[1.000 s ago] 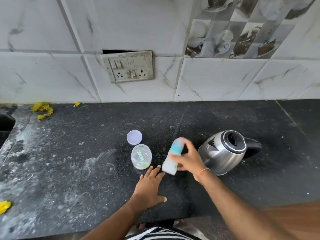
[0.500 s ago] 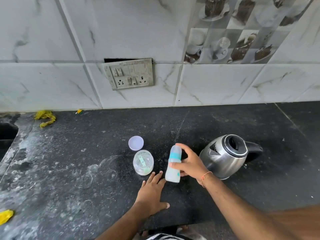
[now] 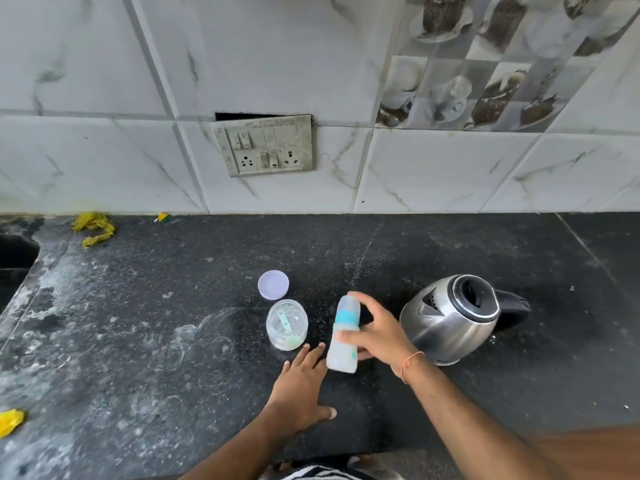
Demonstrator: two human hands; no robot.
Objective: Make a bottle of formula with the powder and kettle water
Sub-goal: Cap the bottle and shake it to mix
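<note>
Mid-bench, the right hand point(image 3: 375, 336) grips the bottle point(image 3: 343, 336); the left hand point(image 3: 299, 389) lies flat. The jar point(image 3: 286, 324), lid point(image 3: 273, 285) and kettle point(image 3: 453, 318) flank them.

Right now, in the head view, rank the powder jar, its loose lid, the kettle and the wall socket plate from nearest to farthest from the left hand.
1. Powder jar: open, just beyond the left hand fingertips.
2. Lilac lid: flat on the counter behind the jar.
3. Kettle: off to the right, past the bottle that the right hand holds.
4. Socket plate: up on the tiled wall.
</note>
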